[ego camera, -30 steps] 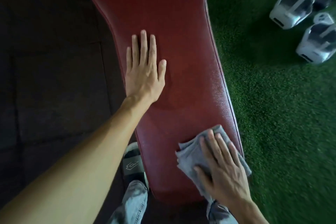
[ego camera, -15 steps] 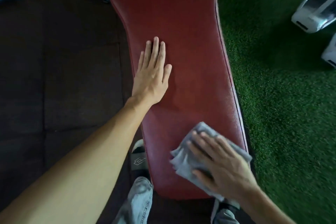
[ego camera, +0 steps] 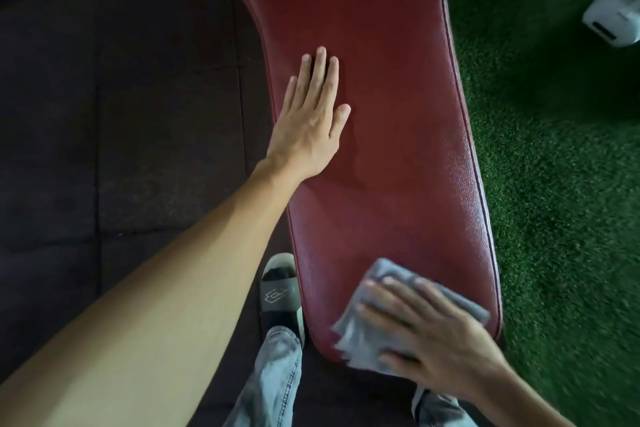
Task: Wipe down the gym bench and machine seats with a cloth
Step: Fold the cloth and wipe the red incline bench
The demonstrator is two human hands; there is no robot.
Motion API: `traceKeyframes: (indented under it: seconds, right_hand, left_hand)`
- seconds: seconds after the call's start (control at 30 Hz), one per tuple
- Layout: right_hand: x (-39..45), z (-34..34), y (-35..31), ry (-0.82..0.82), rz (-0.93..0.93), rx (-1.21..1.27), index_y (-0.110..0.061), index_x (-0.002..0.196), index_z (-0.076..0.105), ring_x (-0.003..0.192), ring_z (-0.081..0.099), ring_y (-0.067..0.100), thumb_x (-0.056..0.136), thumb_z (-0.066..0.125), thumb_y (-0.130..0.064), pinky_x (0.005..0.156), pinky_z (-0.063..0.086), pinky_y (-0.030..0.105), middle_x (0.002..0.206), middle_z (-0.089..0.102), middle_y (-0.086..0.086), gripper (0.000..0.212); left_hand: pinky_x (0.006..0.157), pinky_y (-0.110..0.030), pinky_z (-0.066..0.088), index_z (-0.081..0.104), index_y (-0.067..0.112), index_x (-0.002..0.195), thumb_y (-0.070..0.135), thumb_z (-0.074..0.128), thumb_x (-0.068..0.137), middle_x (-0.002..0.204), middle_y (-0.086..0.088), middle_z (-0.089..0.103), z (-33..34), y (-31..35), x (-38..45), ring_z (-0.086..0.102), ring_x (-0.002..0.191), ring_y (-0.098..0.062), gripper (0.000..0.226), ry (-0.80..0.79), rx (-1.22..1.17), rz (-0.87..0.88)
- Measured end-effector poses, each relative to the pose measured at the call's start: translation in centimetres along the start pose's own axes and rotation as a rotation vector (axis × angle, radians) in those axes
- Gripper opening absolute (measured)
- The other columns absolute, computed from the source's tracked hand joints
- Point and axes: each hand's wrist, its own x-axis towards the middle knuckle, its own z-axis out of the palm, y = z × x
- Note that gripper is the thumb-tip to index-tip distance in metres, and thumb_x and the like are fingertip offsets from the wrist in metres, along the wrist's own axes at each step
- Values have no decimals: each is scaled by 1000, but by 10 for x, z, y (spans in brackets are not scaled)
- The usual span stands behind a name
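Red bench (ego camera: 374,114) runs 12 to 6 down centre frame; dark floor mats (ego camera: 121,97) at 9, green turf (ego camera: 554,201) at 3. Left hand (ego camera: 311,121) open, flat on the pad near its 9 o'clock edge, bracing. Right hand (ego camera: 429,333), blurred, fingers spread, presses the grey cloth (ego camera: 377,319) onto the bench's near end at 5. Judgement: keep palm flat, overlap strokes, work from 6 toward 12; left hand covers unwiped vinyl and must shift. White object (ego camera: 613,10) on turf at 2, well clear. Sandalled foot (ego camera: 280,291) just beside the bench at 6.
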Motion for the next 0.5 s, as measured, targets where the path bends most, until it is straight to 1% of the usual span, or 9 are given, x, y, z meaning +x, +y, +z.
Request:
traceKeyframes:
  seconds: [0.03, 0.1, 0.17, 0.23, 0.27, 0.3, 0.4, 0.43, 0.5]
  right_hand:
    - [-6, -7, 19, 21, 90, 3, -33, 160, 27, 154, 29, 20, 95, 49, -63, 128, 6, 39, 169, 24, -5, 75]
    - [19, -21, 51, 98, 334, 42, -30, 161, 26, 157, 21, 23, 97, 46, -58, 129, 10, 43, 171, 16, 0, 73]
    - [81, -40, 67, 202, 594, 69, -25, 163, 22, 159, 10, 25, 101, 42, -55, 128, 12, 47, 172, 10, 6, 71]
    - [135, -52, 73, 245, 751, 92, -24, 164, 18, 159, 5, 25, 103, 38, -53, 128, 10, 48, 172, 8, 8, 70]
    - [143, -54, 72, 241, 759, 89, -25, 164, 17, 159, 4, 25, 103, 37, -54, 129, 9, 48, 172, 7, 8, 70]
    - [138, -51, 69, 226, 702, 84, -26, 163, 19, 159, 4, 24, 103, 38, -54, 128, 10, 48, 172, 8, 6, 69]
    - [78, -44, 61, 116, 375, 89, -29, 161, 27, 159, 9, 20, 100, 48, -56, 126, 20, 50, 172, 11, 0, 70]
    - [61, -44, 61, 79, 329, 85, -30, 161, 27, 159, 10, 18, 100, 49, -58, 125, 23, 50, 172, 10, -2, 71]
    - [55, -43, 74, 111, 382, 104, -27, 161, 28, 159, 11, 19, 99, 50, -57, 125, 24, 50, 172, 11, 0, 72]
  left_hand:
    - [130, -41, 0, 5, 7, 164, 39, 24, 111, 173, -14, -1, 1, 1, 0, -3, 160, -30, 65, 14, 10, -1]
    - [130, -43, 4, 8, 8, 164, 39, 23, 110, 173, -14, 3, 4, 4, -2, 1, 160, -30, 65, 49, 29, -17]
    - [130, -44, 7, 11, 9, 164, 39, 24, 110, 173, -12, 6, 7, 8, -4, 3, 160, -29, 64, 84, 45, -42]
    - [130, -43, 9, 14, 10, 164, 38, 25, 110, 173, -10, 8, 10, 10, -4, 5, 160, -28, 62, 129, 53, -59]
    - [130, -42, 9, 14, 11, 164, 38, 25, 110, 173, -10, 9, 10, 10, -4, 6, 160, -28, 62, 135, 51, -60]
    - [130, -42, 9, 15, 11, 164, 37, 25, 110, 173, -9, 10, 10, 10, -5, 7, 160, -27, 61, 135, 46, -60]
    - [130, -42, 10, 15, 12, 164, 37, 26, 111, 173, -8, 10, 10, 10, -5, 6, 160, -26, 60, 132, 49, -74]
    - [130, -43, 10, 14, 12, 165, 37, 26, 111, 173, -8, 9, 10, 10, -5, 6, 160, -25, 60, 129, 47, -80]
    - [130, -43, 10, 14, 13, 165, 36, 27, 111, 173, -7, 9, 10, 11, -6, 5, 160, -25, 60, 133, 51, -89]
